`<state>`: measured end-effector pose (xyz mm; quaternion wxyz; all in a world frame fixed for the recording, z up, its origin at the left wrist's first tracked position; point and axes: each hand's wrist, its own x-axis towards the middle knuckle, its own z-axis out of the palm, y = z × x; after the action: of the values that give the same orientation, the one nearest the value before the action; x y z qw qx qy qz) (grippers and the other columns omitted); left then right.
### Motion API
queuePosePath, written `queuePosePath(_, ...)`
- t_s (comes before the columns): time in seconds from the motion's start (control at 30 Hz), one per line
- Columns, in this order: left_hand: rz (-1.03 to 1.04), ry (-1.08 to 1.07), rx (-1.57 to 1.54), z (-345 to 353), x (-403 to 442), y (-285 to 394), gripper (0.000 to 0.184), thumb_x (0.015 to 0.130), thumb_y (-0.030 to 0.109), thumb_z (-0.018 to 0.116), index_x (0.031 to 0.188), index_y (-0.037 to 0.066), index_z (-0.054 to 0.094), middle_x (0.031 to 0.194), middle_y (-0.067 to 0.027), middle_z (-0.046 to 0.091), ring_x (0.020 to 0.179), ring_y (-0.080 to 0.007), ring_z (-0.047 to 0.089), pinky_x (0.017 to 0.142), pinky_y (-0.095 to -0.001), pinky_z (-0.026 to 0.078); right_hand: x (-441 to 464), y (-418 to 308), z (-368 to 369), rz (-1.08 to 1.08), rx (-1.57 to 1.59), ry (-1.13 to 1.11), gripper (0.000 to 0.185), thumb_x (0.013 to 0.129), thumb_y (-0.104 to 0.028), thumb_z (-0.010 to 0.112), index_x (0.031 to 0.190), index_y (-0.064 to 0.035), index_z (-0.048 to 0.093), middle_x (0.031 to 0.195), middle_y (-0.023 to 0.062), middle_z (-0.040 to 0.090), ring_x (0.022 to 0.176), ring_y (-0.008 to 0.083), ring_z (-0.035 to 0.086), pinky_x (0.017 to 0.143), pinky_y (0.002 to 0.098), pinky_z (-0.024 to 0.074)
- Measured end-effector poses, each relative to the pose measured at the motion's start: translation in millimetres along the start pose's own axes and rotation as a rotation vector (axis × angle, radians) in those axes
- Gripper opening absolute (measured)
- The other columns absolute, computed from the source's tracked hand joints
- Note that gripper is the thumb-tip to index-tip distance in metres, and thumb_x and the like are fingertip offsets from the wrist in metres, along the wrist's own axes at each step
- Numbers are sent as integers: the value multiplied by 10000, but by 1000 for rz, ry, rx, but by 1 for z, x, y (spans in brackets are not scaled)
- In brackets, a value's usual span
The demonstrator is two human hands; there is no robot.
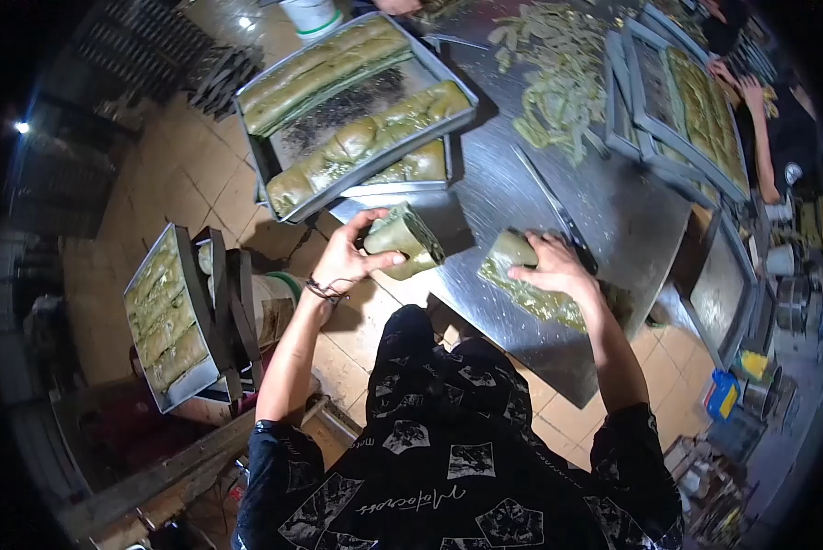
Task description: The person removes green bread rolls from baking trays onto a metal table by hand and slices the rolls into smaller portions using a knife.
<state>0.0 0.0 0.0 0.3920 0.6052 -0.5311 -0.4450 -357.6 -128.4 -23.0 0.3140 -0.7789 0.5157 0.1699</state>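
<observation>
My left hand (pixel 352 255) is wrapped round a thick greenish piece (pixel 406 240) just past the metal table's near-left edge. On the steel table (pixel 485 197), my right hand (pixel 556 268) rests with its thumb and fingers on another green piece (pixel 510 261), which lies at the end of a longer green slab (pixel 558 310). A long knife (pixel 555 203) lies on the steel, beyond and beside my right hand. Beyond my left hand, a metal tray (pixel 279 216) holds two long green rows with a bare, dark-speckled strip between them.
Green strips (pixel 558 82) are heaped at the table's far side. Stacked trays (pixel 636 124) stand at the right, where another person's hands (pixel 737 81) show. More filled trays (pixel 169 316) stand at the left beside a bucket (pixel 279 298). Tiled floor lies below.
</observation>
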Motion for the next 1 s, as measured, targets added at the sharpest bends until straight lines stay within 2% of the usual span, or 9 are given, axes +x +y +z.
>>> queuePosePath(0.1, -94, 83, -96, -30, 5, 13, 723, 767, 240, 922, 1348, 17, 554, 1216, -59, 639, 1115, -147, 592, 977, -299, 487, -1, 5, -11, 3, 75, -94, 1042, 722, -522, 852, 1493, 19, 405, 1499, 255, 469, 1423, 398, 410, 1196, 445, 315)
queuePosePath(0.23, -78, 277, 26, -133, 41, 19, 740, 756, 350, 922, 1324, 13, 586, 1174, -97, 667, 1029, -160, 629, 925, -308, 516, 33, -11, -8, -154, 19, -8, 846, 624, -465, 924, 1256, -19, 582, 1244, 199, 577, 1249, 363, 508, 1057, 432, 409)
queuePosePath(0.37, -45, 335, 185, -216, 94, -6, 754, 749, 368, 918, 1314, -15, 598, 1172, -156, 703, 1112, -246, 658, 980, -351, 515, 49, -18, -13, -192, 288, -211, 706, 654, -353, 937, 1123, -46, 508, 1168, 175, 570, 1162, 332, 566, 1014, 401, 429)
queuePosePath(0.47, 7, 280, 583, -269, 134, -23, 782, 726, 386, 902, 1317, -19, 588, 1202, -239, 685, 1167, -368, 654, 990, -425, 527, 74, -47, -44, -459, 258, -196, 745, 704, -323, 912, 1225, -28, 468, 1151, 198, 618, 1139, 334, 615, 994, 403, 457)
queuePosePath(0.57, -98, 75, 582, -290, 163, -44, 681, 788, 364, 865, 1315, 25, 597, 1256, -202, 677, 1109, -333, 678, 962, -405, 541, 99, -113, -116, -569, 420, -128, 763, 706, -318, 904, 1282, -21, 501, 1242, 166, 622, 1165, 287, 610, 1033, 395, 454)
queuePosePath(0.63, -148, -176, 607, -292, 176, -44, 623, 844, 502, 751, 1262, 51, 653, 1168, -217, 707, 1096, -362, 680, 944, -426, 547, 121, -173, -161, -619, 272, 98, 744, 732, -320, 880, 1310, -21, 519, 1262, 148, 618, 1159, 241, 597, 1031, 403, 461)
queuePosePath(0.73, -289, -245, 1190, -271, 175, -32, 496, 870, 467, 642, 1203, 105, 706, 1090, -228, 715, 1071, -412, 670, 929, -487, 543, 180, -256, -198, -656, 341, 52, 658, 800, -247, 818, 1335, -14, 515, 1248, 137, 629, 1089, 215, 620, 972, 382, 496)
queuePosePath(0.9, -135, -207, 1028, -280, 162, -54, 424, 860, 343, 632, 1156, 46, 695, 1023, -215, 711, 980, -413, 682, 876, -492, 551, 296, -328, -160, -446, 548, -420, 674, 765, -178, 799, 1379, -76, 541, 1292, 169, 622, 1224, 264, 563, 1043, 351, 435)
queuePosePath(1.0, -115, -114, 981, -275, 152, -38, 385, 855, 294, 633, 1115, 14, 679, 1007, -222, 708, 976, -410, 681, 881, -492, 546, 293, -358, -135, -566, 75, -236, 579, 796, -262, 749, 1319, -62, 605, 1212, 218, 631, 1223, 319, 561, 1030, 396, 446)
